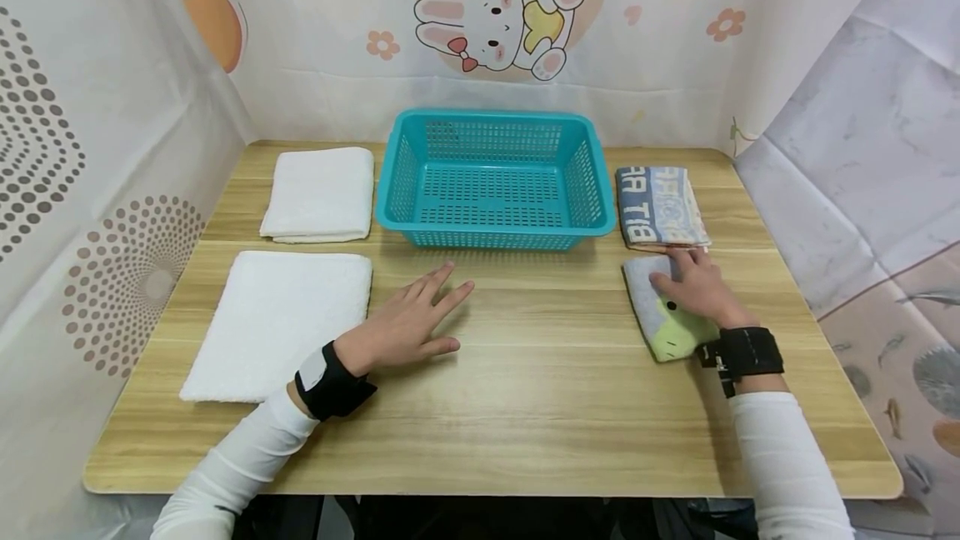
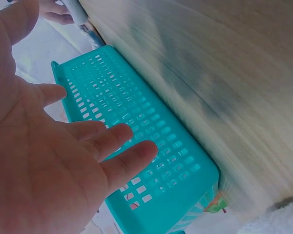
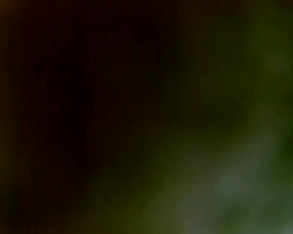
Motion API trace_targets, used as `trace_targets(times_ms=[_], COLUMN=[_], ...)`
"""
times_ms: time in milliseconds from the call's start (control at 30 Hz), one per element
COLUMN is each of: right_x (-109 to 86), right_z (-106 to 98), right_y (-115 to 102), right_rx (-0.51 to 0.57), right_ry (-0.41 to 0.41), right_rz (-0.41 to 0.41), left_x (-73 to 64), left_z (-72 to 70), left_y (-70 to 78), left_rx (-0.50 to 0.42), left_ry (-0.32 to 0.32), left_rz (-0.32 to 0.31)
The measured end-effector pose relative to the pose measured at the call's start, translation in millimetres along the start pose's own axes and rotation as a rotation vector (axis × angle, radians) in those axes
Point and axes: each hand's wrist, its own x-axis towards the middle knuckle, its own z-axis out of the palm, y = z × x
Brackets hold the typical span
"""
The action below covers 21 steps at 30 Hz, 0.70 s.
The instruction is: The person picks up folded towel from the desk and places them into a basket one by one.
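Tabletop [image 1: 540,340] lane, basket [image 1: 495,231] beyond, clearance under right hand [image 1: 697,284] unclear.

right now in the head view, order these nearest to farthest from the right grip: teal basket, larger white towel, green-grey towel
1. Green-grey towel, under the right grip.
2. Teal basket, forward and left.
3. Larger white towel, far left.

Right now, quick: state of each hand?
Left hand: open, holding nothing.
Right hand: on the grey-and-green folded cloth; can't tell whether it grips, right wrist view is too dark.
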Motion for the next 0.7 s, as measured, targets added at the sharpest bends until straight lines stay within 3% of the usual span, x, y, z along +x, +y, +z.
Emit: trace_targets(times_ms=[700], right_x=[-1.6], right_z=[1.8], right_y=[-10.0], right_rx=[-0.030], right_ry=[-0.051], right_rz=[0.035], left_x=[0.6], left_z=[3.5], left_y=[-2.3], left_rx=[-0.058], left_ry=[-0.028], left_rz=[-0.020])
